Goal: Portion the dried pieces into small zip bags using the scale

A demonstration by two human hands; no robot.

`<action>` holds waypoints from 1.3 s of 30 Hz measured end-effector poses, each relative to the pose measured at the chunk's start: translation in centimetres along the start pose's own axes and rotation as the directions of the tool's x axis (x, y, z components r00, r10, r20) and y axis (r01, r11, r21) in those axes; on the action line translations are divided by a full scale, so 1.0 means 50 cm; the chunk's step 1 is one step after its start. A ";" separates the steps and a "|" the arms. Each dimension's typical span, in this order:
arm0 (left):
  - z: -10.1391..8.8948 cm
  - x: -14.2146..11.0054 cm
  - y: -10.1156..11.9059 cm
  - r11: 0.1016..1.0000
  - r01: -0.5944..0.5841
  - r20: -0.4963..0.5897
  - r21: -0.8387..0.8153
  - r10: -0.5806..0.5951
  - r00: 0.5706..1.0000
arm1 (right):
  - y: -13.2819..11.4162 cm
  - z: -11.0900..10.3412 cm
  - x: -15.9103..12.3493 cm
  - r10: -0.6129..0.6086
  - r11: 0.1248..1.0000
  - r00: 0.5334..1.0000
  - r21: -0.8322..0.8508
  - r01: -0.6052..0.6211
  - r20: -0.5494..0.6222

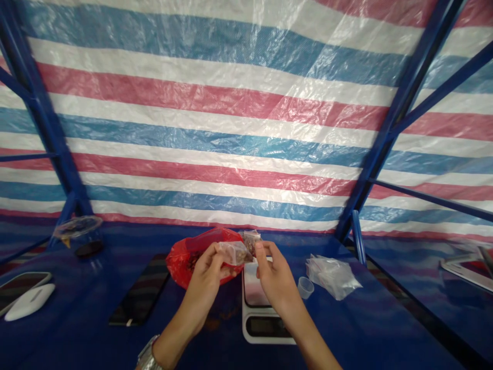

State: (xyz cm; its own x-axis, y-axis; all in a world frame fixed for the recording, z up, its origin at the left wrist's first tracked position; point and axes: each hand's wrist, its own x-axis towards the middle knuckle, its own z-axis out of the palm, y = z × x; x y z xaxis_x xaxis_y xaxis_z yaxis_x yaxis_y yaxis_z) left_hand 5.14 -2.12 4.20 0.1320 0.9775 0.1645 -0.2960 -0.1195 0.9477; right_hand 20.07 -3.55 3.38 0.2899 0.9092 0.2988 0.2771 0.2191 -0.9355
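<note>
Both my hands are raised above a small white kitchen scale (265,313) on a blue table. My left hand (208,275) pinches one side of a small clear plastic bag (239,251) holding brown bits. My right hand (271,272) pinches the bag's other side near its top. Behind my left hand lies a red plastic bag (183,259) with dark contents. A watch is on my left wrist.
A tiny clear cup (305,288) and a pile of empty clear bags (333,275) lie right of the scale. A dark phone (140,298) lies left, with a white mouse (30,302) and a covered cup (79,234) farther left. A striped tarp hangs behind blue metal posts.
</note>
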 end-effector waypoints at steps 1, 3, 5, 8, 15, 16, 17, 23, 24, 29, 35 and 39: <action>-0.006 0.006 0.003 0.999 0.014 -0.011 -0.041 -0.015 1.000 | 0.004 0.010 0.000 0.052 0.998 0.998 0.039 -0.054 0.034; -0.020 0.018 0.003 0.996 0.020 -0.008 -0.082 -0.021 1.000 | 0.010 0.032 -0.001 0.139 0.980 0.980 0.124 -0.157 0.142; -0.037 0.029 -0.003 0.999 0.010 -0.001 -0.044 -0.010 1.000 | 0.013 0.053 0.002 0.143 0.960 0.974 0.216 -0.179 0.175; -0.061 0.037 -0.018 0.982 -0.057 -0.154 0.179 0.085 0.984 | 0.019 0.077 0.015 0.063 0.961 0.998 0.272 -0.058 -0.008; -0.082 0.022 -0.047 0.485 -0.292 0.030 0.825 0.478 0.878 | 0.018 0.113 0.034 -0.163 0.986 0.980 -0.054 0.158 -0.113; -0.086 0.023 -0.052 0.456 -0.294 0.063 0.840 0.455 0.888 | 0.013 0.118 0.032 -0.175 0.981 0.981 -0.099 0.167 -0.080; -0.091 0.026 -0.058 0.440 -0.288 0.080 0.851 0.433 0.898 | 0.008 0.122 0.029 -0.186 0.975 0.981 -0.132 0.178 -0.051; -0.120 0.048 -0.071 0.393 -0.209 0.055 0.895 0.368 0.928 | -0.006 0.141 0.020 -0.206 0.957 0.978 -0.206 0.206 0.020; -0.120 0.050 -0.069 0.397 -0.196 0.043 0.896 0.363 0.931 | -0.005 0.142 0.021 -0.208 0.956 0.978 -0.206 0.209 0.027; -0.111 0.047 -0.057 0.435 -0.137 -0.004 0.890 0.309 0.951 | 0.002 0.141 0.026 -0.258 0.950 0.966 -0.185 0.254 0.001; -0.108 0.042 -0.047 0.318 -0.180 0.081 0.931 0.300 0.951 | 0.009 0.141 0.024 -0.308 0.944 0.951 -0.136 0.300 -0.040; -0.118 0.048 -0.052 0.289 -0.196 0.096 0.937 0.327 0.940 | 0.009 0.136 0.021 -0.348 0.929 0.937 -0.142 0.341 -0.033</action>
State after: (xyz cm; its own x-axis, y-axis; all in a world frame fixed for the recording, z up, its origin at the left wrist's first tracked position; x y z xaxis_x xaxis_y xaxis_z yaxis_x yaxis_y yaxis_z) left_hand 0.64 1.56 0.54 0.1181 0.8634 0.4905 0.7747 -0.3891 0.4984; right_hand 14.27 -0.12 2.01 0.2052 0.7638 0.6120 0.4864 0.4630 -0.7410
